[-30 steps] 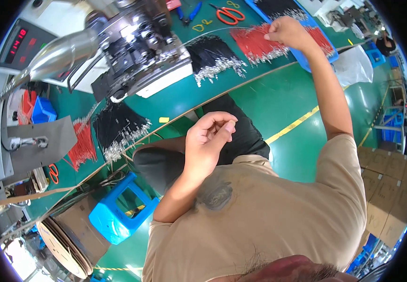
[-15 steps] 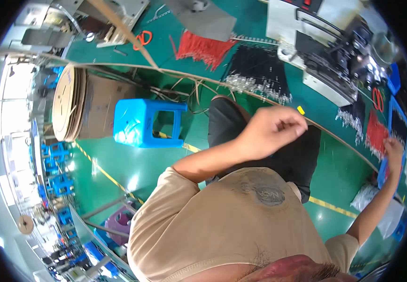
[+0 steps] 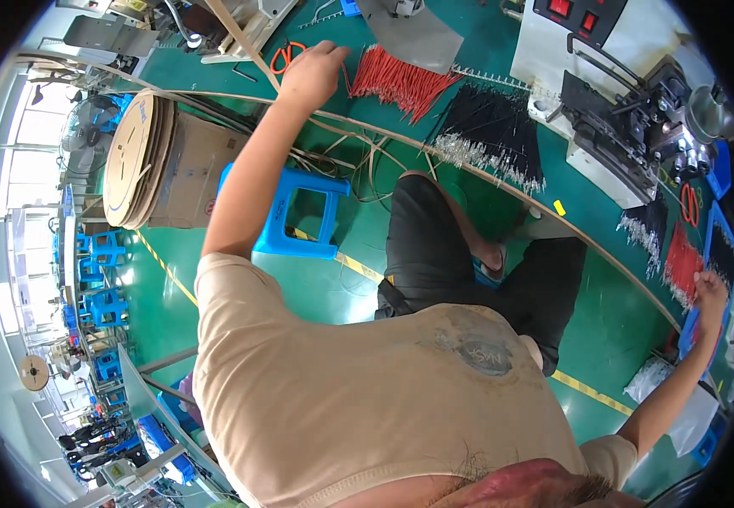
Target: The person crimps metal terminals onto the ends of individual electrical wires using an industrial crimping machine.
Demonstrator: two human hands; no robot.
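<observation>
My left hand [image 3: 309, 78] is stretched over the bench at the upper middle, fingers bent. Its fingertips meet a single red wire [image 3: 347, 80] lying just left of a fanned pile of red wires [image 3: 392, 83]; how firmly they hold it is partly hidden. Orange-handled scissors [image 3: 285, 57] lie left of this hand. At the far right, my right hand [image 3: 710, 296] pinches the edge of a smaller bundle of red wires [image 3: 682, 258] with thumb and fingers. Beside that bundle lie black wires with silvery ends [image 3: 643, 230] and another pair of red-handled scissors [image 3: 689, 203].
A grey plate [image 3: 409, 34] overlaps the red pile. Black wires [image 3: 492, 127] lie between it and a bench machine [image 3: 612, 144]. Blue trays [image 3: 720, 224] line the right edge. Below the bench are a blue stool [image 3: 307, 245] and cardboard [image 3: 189, 173].
My left hand has moved from above my lap to the upper left, reaching the single red wire. My right hand stays at the small red bundle. The view has shifted slightly.
</observation>
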